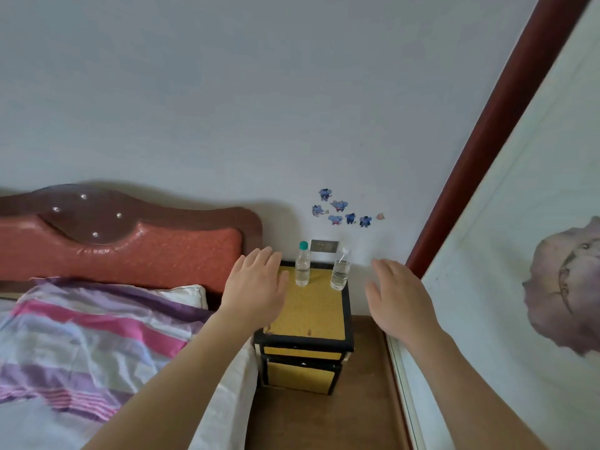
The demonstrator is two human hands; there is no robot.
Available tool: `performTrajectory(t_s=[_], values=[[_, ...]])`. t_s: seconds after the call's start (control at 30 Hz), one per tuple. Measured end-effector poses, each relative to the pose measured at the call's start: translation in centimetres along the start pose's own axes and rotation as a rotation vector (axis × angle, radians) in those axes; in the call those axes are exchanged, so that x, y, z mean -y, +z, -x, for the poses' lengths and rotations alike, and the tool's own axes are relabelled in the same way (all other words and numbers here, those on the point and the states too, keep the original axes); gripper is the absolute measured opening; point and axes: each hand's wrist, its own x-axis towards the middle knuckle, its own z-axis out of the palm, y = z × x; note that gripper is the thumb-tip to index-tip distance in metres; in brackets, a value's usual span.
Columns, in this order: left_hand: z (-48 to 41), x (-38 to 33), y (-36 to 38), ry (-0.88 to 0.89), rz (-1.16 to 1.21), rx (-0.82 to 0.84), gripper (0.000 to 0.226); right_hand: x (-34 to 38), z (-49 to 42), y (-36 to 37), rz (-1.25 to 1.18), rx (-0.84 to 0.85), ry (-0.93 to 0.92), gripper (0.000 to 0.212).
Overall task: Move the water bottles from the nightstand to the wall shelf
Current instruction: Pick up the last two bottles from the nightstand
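- A bed (97,336) is lying at the left, its striped pink and purple blanket (81,323) spreading toward 8 o'clock from the nightstand
- A red padded headboard (123,241) is standing against the wall behind the bed, at 10 o'clock from the nightstand
- The left hand (255,287) is reaching forward palm down, its fingers (259,259) spreading flat and open, gripping nothing; it is hovering over the left edge of the nightstand, at 9 o'clock from the green-capped bottle and just beside it
- The nightstand (308,319), yellow with black edging, is standing between the bed and the right-hand wall panel
- The green-capped bottle (302,266) is standing upright at the back left of the nightstand top, at 12 o'clock from the top's centre
- The clear-capped bottle (340,271) is standing upright at the back right corner, at 3 o'clock from the green-capped one, the two staying apart
- A wall plate (324,246) is sitting on the wall between the two bottle tops, with blue cartoon stickers (344,212) at 12 o'clock above it
- The right hand (399,297) is reaching forward palm down with fingers (384,271) open and empty, at 3 o'clock from the clear-capped bottle, near it but not touching
- A dark red frame (487,138) is running diagonally toward 1 o'clock along the pale panel at the right
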Motion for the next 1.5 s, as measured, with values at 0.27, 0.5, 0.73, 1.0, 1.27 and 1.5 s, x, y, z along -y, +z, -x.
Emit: performTrajectory(t_s=[0.27, 0.5, 0.73, 1.0, 1.27, 1.5], values=[[-14.4, 2.1, 7.6, 0.021, -0.006, 0.046, 0.042, -4.8, -14.2, 6.2, 0.000, 0.081, 0.015, 0.048], [-24.4, 4.0, 17.7, 0.000, -0.038, 0.084, 0.038, -10.2, -25.0, 15.4, -0.068, 0.186, 0.008, 0.051], [-29.6, 6.5, 27.3, -0.007, -0.017, 0.121, 0.043, -14.5, -30.1, 26.4, -0.341, 0.313, 0.111, 0.064], [-31.1, 8.4, 33.0, -0.053, 0.043, 0.176, 0.053, -17.3, -31.5, 35.9, -0.809, 0.484, 0.320, 0.076], [-31.3, 10.1, 35.3, -0.295, 0.368, 0.297, 0.099, -17.2, -31.7, 38.4, -0.865, 0.415, 0.366, 0.062], [-30.3, 11.4, 40.0, -0.435, 0.668, 0.370, 0.095, -17.1, -31.0, 39.5, -0.907, 0.346, 0.391, 0.067]])
